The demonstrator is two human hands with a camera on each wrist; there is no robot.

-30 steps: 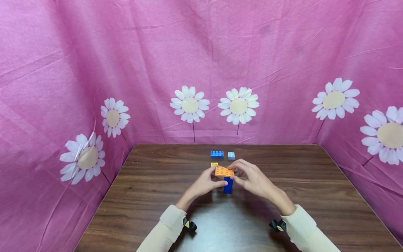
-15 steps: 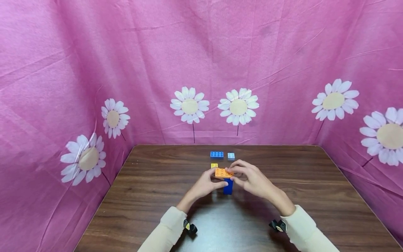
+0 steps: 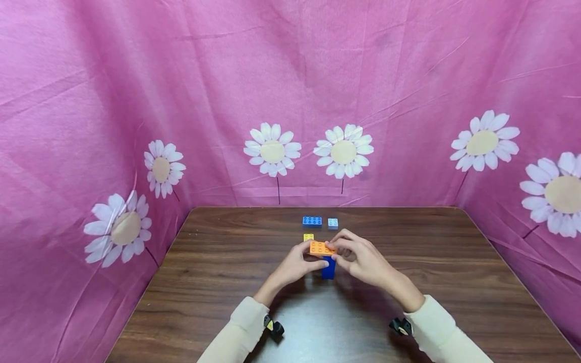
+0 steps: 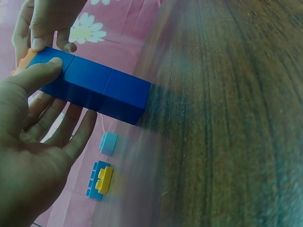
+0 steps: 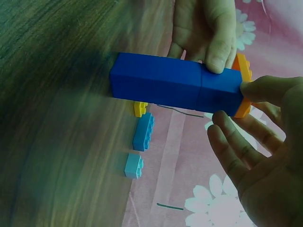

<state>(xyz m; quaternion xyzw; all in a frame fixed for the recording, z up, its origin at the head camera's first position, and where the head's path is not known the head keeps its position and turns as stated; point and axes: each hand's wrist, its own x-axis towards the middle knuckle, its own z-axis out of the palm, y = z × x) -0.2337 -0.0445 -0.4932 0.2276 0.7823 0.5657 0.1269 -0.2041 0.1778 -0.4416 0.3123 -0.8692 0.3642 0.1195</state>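
Observation:
A tower of stacked dark blue bricks (image 4: 109,85) stands upright on the table. On its top lies an orange brick (image 3: 319,247), wider than the tower and overhanging to the left in the head view. My left hand (image 3: 290,264) holds the tower's upper end, thumb on the near face of the top blue brick and fingers behind. From the other side my right hand (image 3: 369,259) pinches the orange brick's right end, thumb at its near lower edge and fingertips on its studs. The joint between orange and blue is partly hidden by fingers.
Behind the tower, a yellow brick (image 3: 308,236) sits on the wooden table (image 3: 218,267). Farther back are a blue brick (image 3: 312,222) and a light blue brick (image 3: 333,223). A pink cloth with daisies (image 3: 290,75) surrounds the table's back and sides.
The right fingertips have shifted slightly left and down onto the orange brick's top. The left hand and the tower have stayed in place.

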